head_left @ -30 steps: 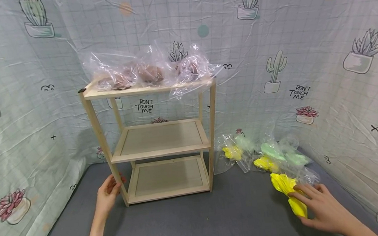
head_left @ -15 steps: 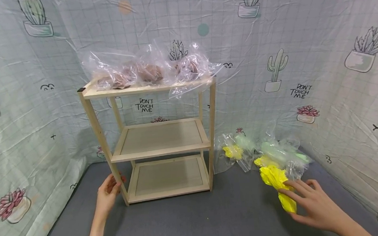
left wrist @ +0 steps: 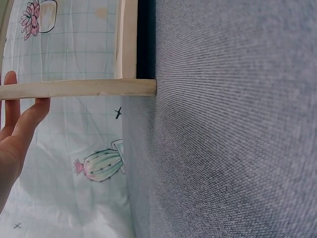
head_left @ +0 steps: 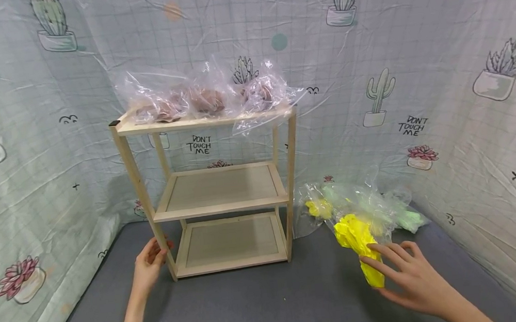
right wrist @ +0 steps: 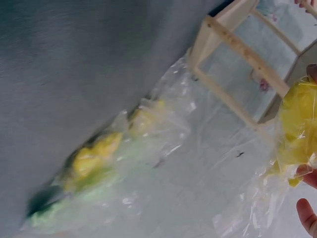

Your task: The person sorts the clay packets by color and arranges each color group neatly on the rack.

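My left hand (head_left: 148, 262) holds the front left post (head_left: 134, 175) of a pale wooden three-tier shelf low down; in the left wrist view its fingers and thumb lie on either side of that post (left wrist: 74, 89). On the right, my right hand (head_left: 411, 278) pinches a clear plastic bag with crumpled bright yellow stuff (head_left: 356, 237) inside, held above the table. The right wrist view catches this yellow bag (right wrist: 299, 119) at its edge, with a few fingertips (right wrist: 308, 215) beside it. What the yellow stuff is cannot be told.
Clear bags with brownish contents (head_left: 207, 101) lie on the shelf's top tier. Right of the shelf, more bags with yellow (head_left: 319, 208) and pale green contents (head_left: 410, 220) rest against the cactus-print curtain (head_left: 467, 151). A dark grey cloth (head_left: 253, 306) covers the table.
My right hand has carried the yellow bag leftward and slightly up, toward the shelf, away from the bags at the right. The left hand stays on the post.
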A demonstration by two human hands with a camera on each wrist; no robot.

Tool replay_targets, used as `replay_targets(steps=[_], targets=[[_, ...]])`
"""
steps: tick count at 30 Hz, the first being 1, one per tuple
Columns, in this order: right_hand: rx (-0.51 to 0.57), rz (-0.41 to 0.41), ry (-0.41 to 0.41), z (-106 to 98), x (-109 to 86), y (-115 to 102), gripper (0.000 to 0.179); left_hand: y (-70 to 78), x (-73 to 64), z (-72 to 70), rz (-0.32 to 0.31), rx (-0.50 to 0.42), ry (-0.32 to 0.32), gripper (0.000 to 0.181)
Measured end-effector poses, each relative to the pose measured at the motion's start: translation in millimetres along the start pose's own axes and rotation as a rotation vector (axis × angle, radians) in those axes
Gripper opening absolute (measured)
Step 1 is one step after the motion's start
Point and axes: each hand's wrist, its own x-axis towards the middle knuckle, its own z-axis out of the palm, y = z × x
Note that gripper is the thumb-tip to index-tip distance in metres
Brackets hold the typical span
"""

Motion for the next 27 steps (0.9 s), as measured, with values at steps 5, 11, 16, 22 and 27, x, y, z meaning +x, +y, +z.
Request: replay_targets(steps=[5,11,16,22,27], targets=[[0.014,-0.054,0.099,2.4,12.4,-8.3,0.050,-0.4,1.3,2.1,0.001,0.003,0.006,0.028],[0.026,-0.089,0.156,3.2,27.9,-19.1,0.048,0.2,0.3,1.6,0.000,0.019,0.010,0.026],[0.026,-0.121,0.189,4.4,41.6,-29.6,0.046,1.1,-1.0,0.0,-0.003,0.038,0.015,0.027],[0.011,-0.134,0.202,8.8,54.6,-39.5,0.045,1.8,-1.0,0.5,0.007,0.024,0.012,0.027],[0.015,-0.158,0.227,14.5,64.6,-46.5,0.043,1.2,-0.5,1.2,0.009,0.019,0.005,0.027]])
